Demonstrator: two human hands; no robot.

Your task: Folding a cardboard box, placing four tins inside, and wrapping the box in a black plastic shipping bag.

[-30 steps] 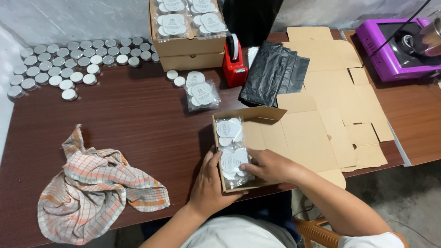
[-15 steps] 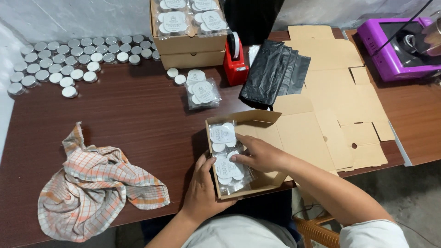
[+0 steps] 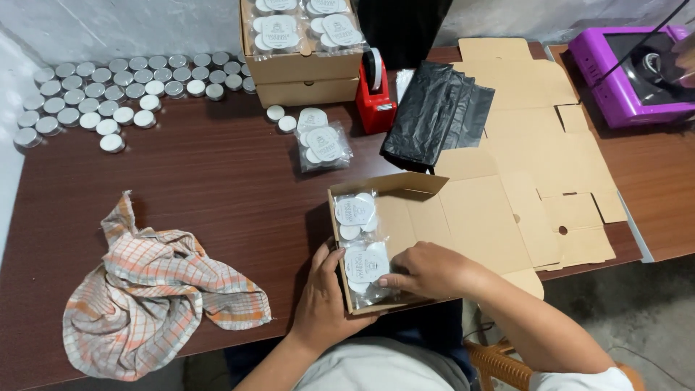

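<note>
Tins: at the far left corner of the counter (image 3: 217, 181) we saw many small round silver tins (image 3: 87, 101) set in rows, with 2 more (image 3: 281, 118) lying apart nearer the middle.
Cloth: a crumpled orange-and-white checked cloth (image 3: 156, 289) lay at the near left, well apart from our hands.
Stacked boxes: at the back stood 2 stacked cardboard boxes (image 3: 300, 76), the upper one open and filled with clear packets.
Loose packet: 1 clear packet of white round pieces (image 3: 322, 145) lay on the counter in front of that stack.
Left hand: our left hand (image 3: 326, 300) gripped the near left corner of the open cardboard box (image 3: 405, 217), thumb up along its left wall.
Packets in box: 2 clear packets sat along the box's left side, the far packet (image 3: 355, 213) near its back wall and the near packet (image 3: 367, 268) toward us.
Right hand: our right hand (image 3: 431, 269) lay inside the box, fingertips curled and pressing on the near packet's right edge.
Tape dispenser: a red tape dispenser (image 3: 376, 94) stood beside the stacked boxes.
Black bags: folded black plastic bags (image 3: 438, 112) lay just right of it.
Flat cardboard: unfolded box blanks (image 3: 550, 145) covered the right part of the counter.
Purple appliance: a purple device (image 3: 630, 72) sat at the far right.
</note>
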